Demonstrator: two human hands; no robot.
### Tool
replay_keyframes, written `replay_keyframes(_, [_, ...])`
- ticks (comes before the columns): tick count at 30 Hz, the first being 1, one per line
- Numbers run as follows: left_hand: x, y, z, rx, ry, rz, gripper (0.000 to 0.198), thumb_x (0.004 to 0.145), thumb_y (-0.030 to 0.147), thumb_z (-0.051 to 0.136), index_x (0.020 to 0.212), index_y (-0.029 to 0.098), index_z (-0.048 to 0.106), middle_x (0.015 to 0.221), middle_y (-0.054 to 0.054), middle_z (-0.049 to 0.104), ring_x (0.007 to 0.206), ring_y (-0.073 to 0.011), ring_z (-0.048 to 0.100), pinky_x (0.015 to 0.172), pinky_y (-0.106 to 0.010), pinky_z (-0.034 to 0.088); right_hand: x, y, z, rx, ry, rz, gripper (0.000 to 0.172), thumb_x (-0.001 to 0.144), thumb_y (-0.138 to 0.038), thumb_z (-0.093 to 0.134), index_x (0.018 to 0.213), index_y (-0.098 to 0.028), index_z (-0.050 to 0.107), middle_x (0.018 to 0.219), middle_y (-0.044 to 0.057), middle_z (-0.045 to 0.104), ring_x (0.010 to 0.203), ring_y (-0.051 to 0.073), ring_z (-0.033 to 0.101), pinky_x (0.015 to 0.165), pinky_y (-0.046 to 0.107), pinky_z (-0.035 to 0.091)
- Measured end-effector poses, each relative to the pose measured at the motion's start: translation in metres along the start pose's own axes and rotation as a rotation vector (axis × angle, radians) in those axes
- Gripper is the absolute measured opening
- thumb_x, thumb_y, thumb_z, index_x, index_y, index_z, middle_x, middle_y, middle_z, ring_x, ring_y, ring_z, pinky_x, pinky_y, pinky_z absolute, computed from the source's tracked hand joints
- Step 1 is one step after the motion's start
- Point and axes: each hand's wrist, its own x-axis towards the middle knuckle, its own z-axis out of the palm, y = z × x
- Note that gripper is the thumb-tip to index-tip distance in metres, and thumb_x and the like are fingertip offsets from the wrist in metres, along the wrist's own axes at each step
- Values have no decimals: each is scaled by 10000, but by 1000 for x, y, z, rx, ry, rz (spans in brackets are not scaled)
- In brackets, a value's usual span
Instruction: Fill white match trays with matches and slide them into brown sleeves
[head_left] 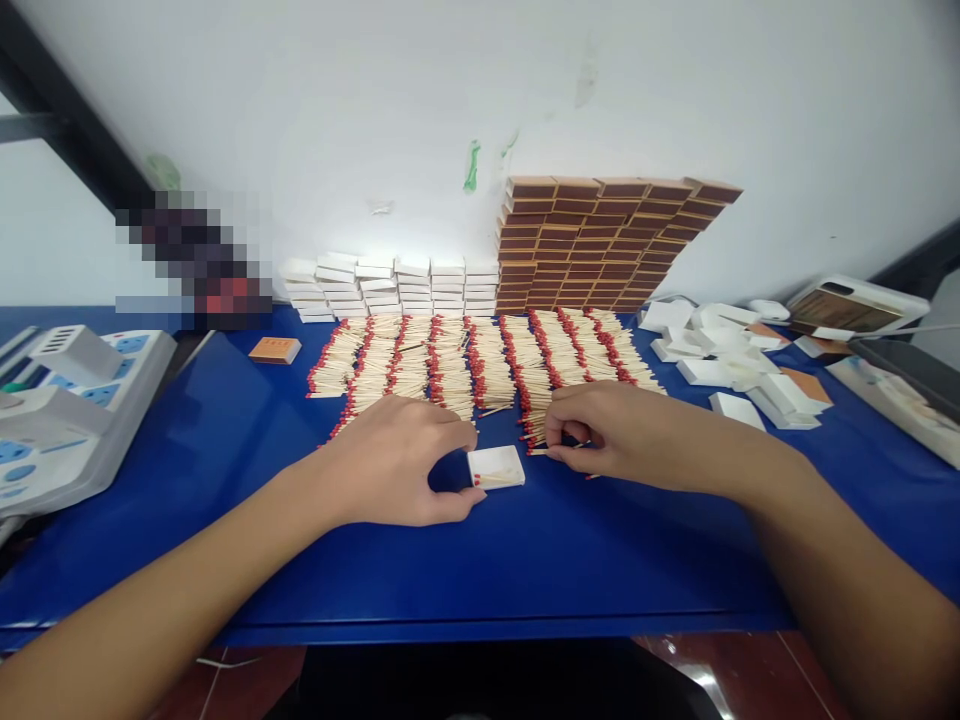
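A small white matchbox tray (504, 462) lies on the blue table, with a few red-headed matches (491, 479) along its near side. The thumb and forefinger of my left hand (405, 455) bracket the tray's left end, steadying it. My right hand (600, 430) is to the right of the tray, thumb and forefinger pinched on a match (538, 452) at the near end of a row. Behind both hands, rows of loose matches (491, 360) with red heads spread across the table. My left hand covers part of the rows on its side.
Stacked white trays (397, 285) and a taller stack of brown-sided matchboxes (585, 245) stand against the wall. Loose white trays (720, 345) are heaped at right near a phone (855, 305). An orange matchbox (275, 350) and a power strip (97, 400) lie at left.
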Motion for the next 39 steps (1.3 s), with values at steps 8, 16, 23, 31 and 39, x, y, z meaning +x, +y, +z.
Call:
replay_keyframes(8, [-1,-1,1,5,-2,7,325,895,511,654,981,216,758,865,-19,760,803,-229,729,672,-339,437,2,0,3,51,-40,28,40,842,-194,636,827,-231,642,825,-8,675,708,156,570,615,289,372])
replay_keyframes(16, [2,-1,1,4,4,9,316,896,508,658,972,217,755,851,-17,751,785,-217,716,653,-327,414,1,4,2,37,36,-23,57,868,-240,641,819,-227,615,828,-5,657,704,156,546,622,289,355])
replay_keyframes(23, [1,1,3,14,5,26,317,912,503,656,1010,216,746,863,-6,748,787,-211,707,652,-334,407,4,-15,11,72,134,-158,81,920,-243,645,850,-218,612,855,-2,644,729,148,550,644,276,355])
replay_keyframes(31, [1,2,4,6,4,35,295,925,482,652,1006,213,740,876,-4,751,805,-218,715,666,-342,428,6,-29,18,34,126,-180,144,1025,-313,579,987,-213,676,969,43,694,801,174,604,675,295,378])
replay_keyframes(39, [1,0,3,14,13,33,322,930,497,651,1050,217,754,890,-19,765,823,-231,739,677,-340,450,-23,10,-16,5,0,31,155,919,-406,686,939,-260,732,808,17,676,696,181,599,610,304,408])
